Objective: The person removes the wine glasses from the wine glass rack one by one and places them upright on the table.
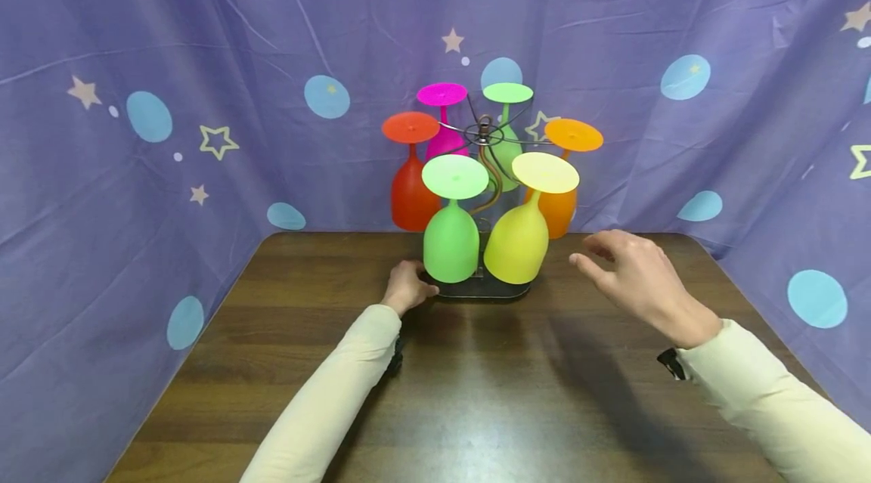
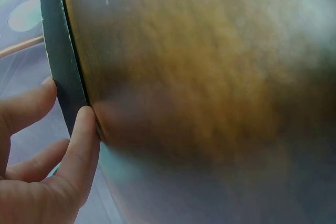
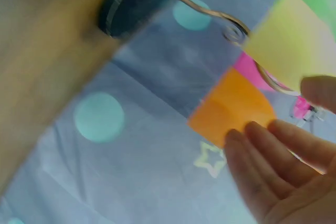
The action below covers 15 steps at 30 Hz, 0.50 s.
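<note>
Hanging upside down from wire rack (image 1: 484,135): six matte, tulip-shaped goblets (image 1: 452,247), interiors hidden. Rack, with curvy copper-toned stem, stands on glossy wood-grain table (image 1: 469,400). Left hand (image 1: 406,286) pinches black base (image 1: 483,289) at rack's left. Right hand (image 1: 640,279), fingers loosely spread, hovers right of rack, near orange goblet (image 1: 562,212).

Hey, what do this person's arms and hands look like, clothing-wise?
The left sleeve and right sleeve are long and pale cream. A black piece shows by the right one, a dark piece by the left. The left hand and right hand wear no gloves; no rings show.
</note>
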Motion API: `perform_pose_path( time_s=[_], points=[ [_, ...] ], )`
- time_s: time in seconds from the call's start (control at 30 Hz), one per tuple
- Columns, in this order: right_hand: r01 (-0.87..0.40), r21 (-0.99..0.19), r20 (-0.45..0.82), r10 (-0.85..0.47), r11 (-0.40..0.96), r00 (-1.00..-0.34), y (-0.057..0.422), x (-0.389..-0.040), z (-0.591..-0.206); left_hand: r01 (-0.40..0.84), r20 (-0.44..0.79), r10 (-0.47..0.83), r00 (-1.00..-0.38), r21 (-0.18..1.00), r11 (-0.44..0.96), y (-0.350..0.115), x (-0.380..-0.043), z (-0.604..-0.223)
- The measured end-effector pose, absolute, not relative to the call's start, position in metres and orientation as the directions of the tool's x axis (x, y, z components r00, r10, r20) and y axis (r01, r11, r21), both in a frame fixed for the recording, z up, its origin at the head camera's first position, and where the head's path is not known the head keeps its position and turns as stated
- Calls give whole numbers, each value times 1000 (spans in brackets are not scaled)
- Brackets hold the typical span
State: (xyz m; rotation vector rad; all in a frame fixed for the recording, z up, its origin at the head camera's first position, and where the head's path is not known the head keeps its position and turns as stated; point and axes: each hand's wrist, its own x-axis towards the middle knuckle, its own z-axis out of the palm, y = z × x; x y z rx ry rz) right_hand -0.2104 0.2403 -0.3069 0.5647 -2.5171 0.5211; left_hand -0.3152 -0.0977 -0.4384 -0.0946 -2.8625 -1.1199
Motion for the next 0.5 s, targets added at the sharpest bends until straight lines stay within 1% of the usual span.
perform_pose_path(
  time_s=[0.07,0.13,0.23,0.33,0.43,0.5],
  points=[
    [-540,-216,661,-285,814,-694,241,-211,-295,69,75,24,-997,674,735,-99,-316,-439],
    [-603,-166,763,-286,780,-580,241,-212,-284,56,63,17,-998,677,734,-99,-316,-438],
    [-678,-65,855,-309,732,-416,238,-217,-266,42,52,9,-999,681,731,-100,-316,-438],
    [-737,50,883,-375,675,-283,231,-223,-250,34,49,0,-999,681,731,-100,-316,-438],
    [-782,169,868,-466,600,-169,220,-227,-238,26,46,-7,-999,684,729,-100,-316,-438],
    [-804,232,849,-517,548,-107,214,-229,-232,26,45,-6,-999,688,726,-99,-316,-439]
  ],
)
